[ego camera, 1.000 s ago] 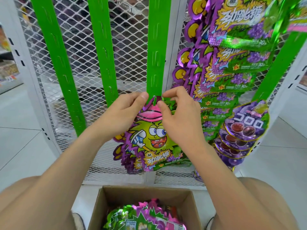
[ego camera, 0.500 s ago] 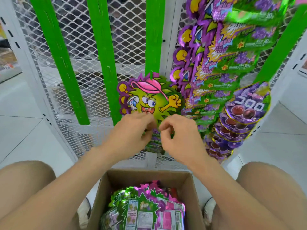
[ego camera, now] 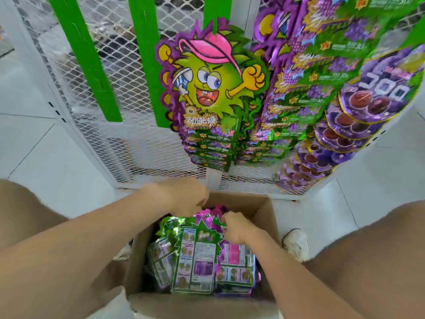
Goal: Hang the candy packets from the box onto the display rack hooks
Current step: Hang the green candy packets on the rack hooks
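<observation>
Box [ego camera: 243, 201]: open cardboard, its near wall cut off at the bottom of the view
Candy packets [ego camera: 195, 256]: packed upright in the box, backs showing, lower halves hidden
Right hand [ego camera: 239, 229]: fingers curled, pinching one packet's top edge near the box's far right corner
Left hand [ego camera: 184, 199]: at the box's far edge, blurred, fingertips hidden; grip cannot be told
Hung packets [ego camera: 211, 88]: stacked on a green strip [ego camera: 216, 10] of the display rack [ego camera: 103, 146]
</observation>
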The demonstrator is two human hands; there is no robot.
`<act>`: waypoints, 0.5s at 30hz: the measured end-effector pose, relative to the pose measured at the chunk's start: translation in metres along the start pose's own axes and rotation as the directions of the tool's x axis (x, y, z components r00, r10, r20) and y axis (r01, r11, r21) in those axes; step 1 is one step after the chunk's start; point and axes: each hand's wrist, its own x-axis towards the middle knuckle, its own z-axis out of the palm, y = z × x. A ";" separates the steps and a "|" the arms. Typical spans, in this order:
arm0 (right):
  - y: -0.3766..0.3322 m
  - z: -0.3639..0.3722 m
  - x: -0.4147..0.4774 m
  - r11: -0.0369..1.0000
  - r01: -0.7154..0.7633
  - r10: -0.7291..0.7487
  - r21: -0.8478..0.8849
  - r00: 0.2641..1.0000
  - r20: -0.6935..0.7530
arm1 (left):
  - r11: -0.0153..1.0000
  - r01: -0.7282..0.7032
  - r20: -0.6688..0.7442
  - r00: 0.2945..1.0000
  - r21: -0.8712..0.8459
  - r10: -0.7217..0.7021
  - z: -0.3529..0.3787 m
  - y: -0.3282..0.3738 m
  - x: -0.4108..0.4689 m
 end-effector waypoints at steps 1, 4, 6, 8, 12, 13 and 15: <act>0.003 0.016 0.008 1.000 0.001 -0.001 0.025 1.000 0.004 | 1.000 0.006 0.018 1.000 0.010 -0.006 0.002 0.000 0.001; -0.004 0.044 0.011 0.993 0.000 -0.004 0.118 0.999 0.036 | 0.999 0.012 0.019 1.000 0.029 -0.013 0.005 -0.001 0.005; -0.012 0.050 0.011 0.992 0.025 -0.029 0.123 0.999 0.030 | 0.999 0.017 0.020 1.000 0.045 -0.018 0.005 -0.002 0.007; -0.013 0.052 0.013 0.991 0.043 -0.037 0.128 0.998 -0.043 | 0.999 0.024 0.030 0.999 0.045 -0.025 0.004 -0.002 0.008; -0.016 0.037 0.008 0.957 0.113 -0.083 0.267 0.989 -0.123 | 0.998 0.054 0.034 0.998 0.023 -0.054 0.004 -0.003 0.006; -0.016 0.032 0.006 0.952 0.150 -0.124 0.269 0.986 -0.110 | 0.997 0.071 0.045 0.996 0.015 -0.072 0.003 -0.003 0.004; -0.022 0.015 -0.005 0.940 0.181 -0.162 0.290 0.983 -0.086 | 0.995 0.097 0.060 0.993 0.019 -0.098 0.001 0.000 0.002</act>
